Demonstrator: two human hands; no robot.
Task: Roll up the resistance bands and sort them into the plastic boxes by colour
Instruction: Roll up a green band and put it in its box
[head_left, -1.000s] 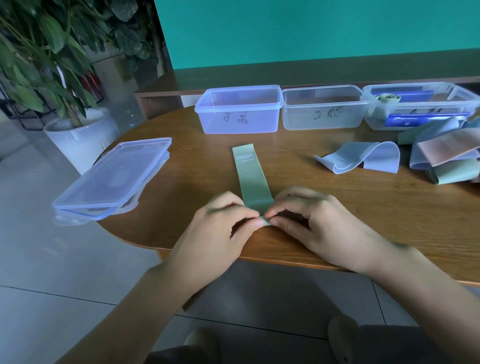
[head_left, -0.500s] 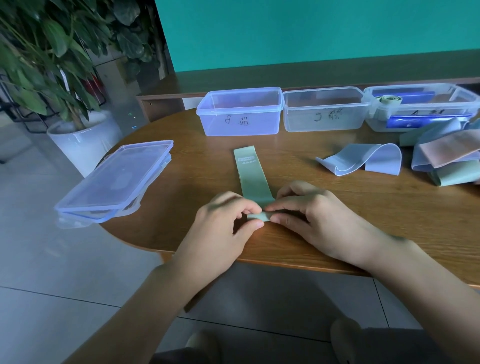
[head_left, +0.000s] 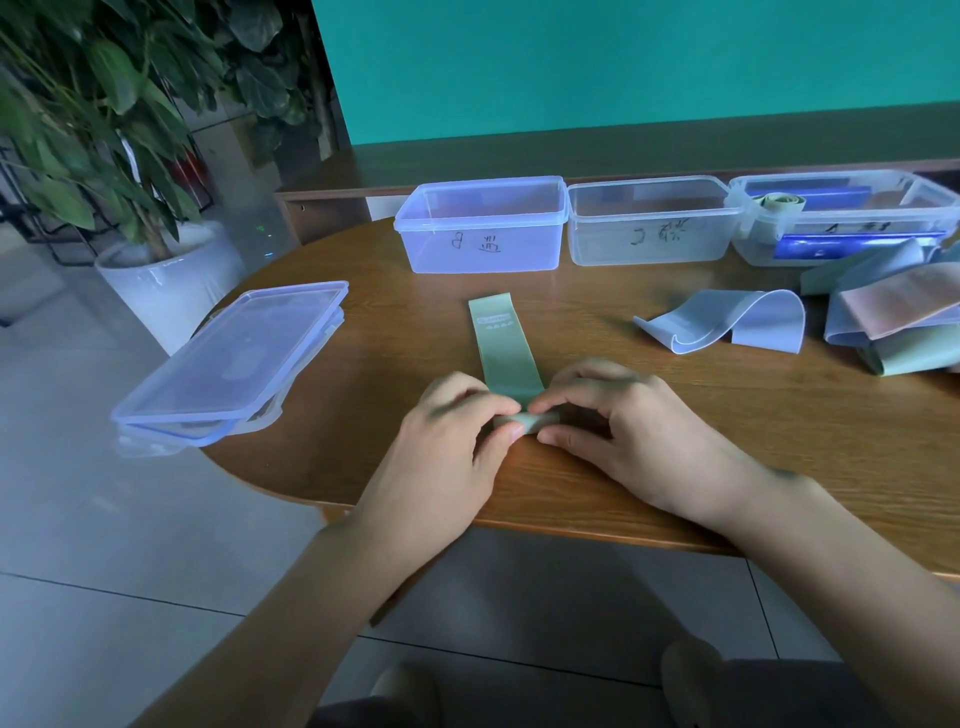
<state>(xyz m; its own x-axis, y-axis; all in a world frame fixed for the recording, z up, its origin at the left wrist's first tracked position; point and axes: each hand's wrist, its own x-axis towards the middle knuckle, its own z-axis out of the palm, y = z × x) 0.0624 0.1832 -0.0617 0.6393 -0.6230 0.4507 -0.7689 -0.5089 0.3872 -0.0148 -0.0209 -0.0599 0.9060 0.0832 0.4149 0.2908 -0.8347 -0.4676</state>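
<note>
Both hands, left (head_left: 447, 431) and right (head_left: 618, 421), pinch the green band's (head_left: 501, 345) rolled near end (mid-frame), the rest flat on the table (head_left: 675, 415).

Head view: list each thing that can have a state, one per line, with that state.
Green band: flat on the table, near end started into a small roll.
Left hand: pinches the roll.
Right hand: pinches the roll.
Left box: open, empty.
Middle box: open, empty.
Right box: open, holds a rolled green band and blue ones.
Light blue band: unrolled, arched.
Lids: off, stacked.
</note>
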